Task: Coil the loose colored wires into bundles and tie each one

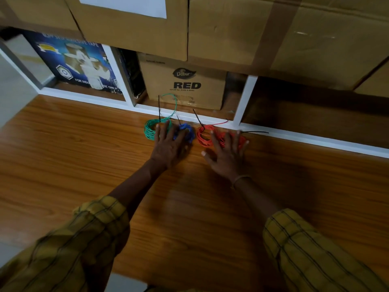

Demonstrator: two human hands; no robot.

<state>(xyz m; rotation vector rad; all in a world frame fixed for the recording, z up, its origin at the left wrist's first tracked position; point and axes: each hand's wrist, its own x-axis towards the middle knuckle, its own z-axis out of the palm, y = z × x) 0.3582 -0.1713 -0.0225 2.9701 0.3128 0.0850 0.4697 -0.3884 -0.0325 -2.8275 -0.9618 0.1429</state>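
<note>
Several wire coils lie in a row at the far edge of the wooden table. The green coil is at the left, with a loose green end curving up behind it. A blue coil sits beside it. Two red coils follow, one in the middle and one at the right. Black ties stick out from the coils. My left hand lies flat with spread fingers over the green and blue coils. My right hand lies flat with spread fingers over the two red coils.
A white shelf frame runs along the back of the table. A cardboard box marked RED stands behind the coils, a blue tape box at the left. Large cardboard boxes are stacked above.
</note>
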